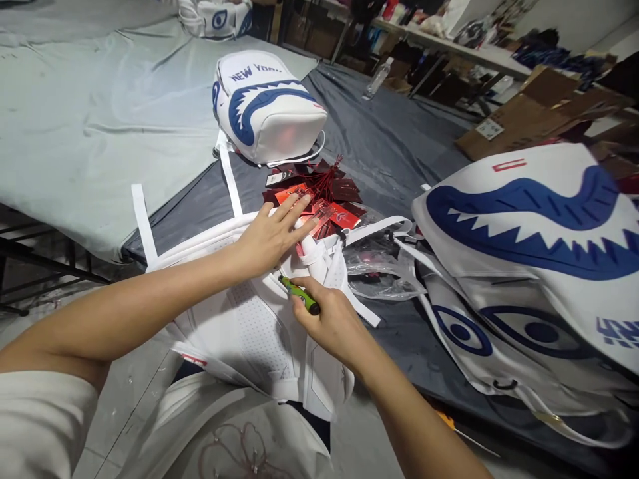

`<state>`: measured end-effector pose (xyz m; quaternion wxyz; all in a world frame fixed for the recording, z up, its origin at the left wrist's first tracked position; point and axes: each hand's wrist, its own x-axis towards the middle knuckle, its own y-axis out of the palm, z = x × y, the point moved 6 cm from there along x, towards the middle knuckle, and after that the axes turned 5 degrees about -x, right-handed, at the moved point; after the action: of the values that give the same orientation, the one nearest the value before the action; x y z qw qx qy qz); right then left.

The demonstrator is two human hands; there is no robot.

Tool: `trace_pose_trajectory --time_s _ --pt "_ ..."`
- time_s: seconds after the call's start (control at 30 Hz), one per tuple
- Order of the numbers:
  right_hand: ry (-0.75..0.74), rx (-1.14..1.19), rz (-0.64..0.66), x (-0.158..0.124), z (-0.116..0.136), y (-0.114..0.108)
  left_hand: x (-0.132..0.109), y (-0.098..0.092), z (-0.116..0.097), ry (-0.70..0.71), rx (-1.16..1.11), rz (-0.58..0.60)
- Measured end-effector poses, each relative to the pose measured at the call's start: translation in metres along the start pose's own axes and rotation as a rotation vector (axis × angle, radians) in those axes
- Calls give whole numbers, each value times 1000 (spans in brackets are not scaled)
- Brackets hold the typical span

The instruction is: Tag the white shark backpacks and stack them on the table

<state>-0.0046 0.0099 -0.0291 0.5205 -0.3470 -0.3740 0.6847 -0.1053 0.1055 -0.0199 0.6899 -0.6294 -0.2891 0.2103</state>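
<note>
A white backpack (244, 319) lies across my lap and the table edge, its padded, dotted back panel facing up. My left hand (274, 236) stretches over its top edge with fingers spread. Its fingertips touch or hover just above a pile of red and dark hang tags (344, 193) with red strings. My right hand (329, 316) is closed around a small green tool (299, 294) with a black end. The tool points toward the backpack's top, near the strap base; its exact kind is unclear.
Another white backpack (284, 120) with a blue shark mouth lies beyond the tags. More shark backpacks (529, 226) are stacked at right, beside clear plastic bags (384, 273). Farther back are a plastic bottle (378, 78) and an opened cardboard box (529, 116).
</note>
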Motion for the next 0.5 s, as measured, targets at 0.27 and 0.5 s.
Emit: trace_pose_trajectory --time_s 0.27,0.5 --pt "-17 -11 -9 0 7 -2 1 -1 0 -8 5 -2" --pt "-42 -39 -11 -2 9 -3 1 -2 -1 2 21 1"
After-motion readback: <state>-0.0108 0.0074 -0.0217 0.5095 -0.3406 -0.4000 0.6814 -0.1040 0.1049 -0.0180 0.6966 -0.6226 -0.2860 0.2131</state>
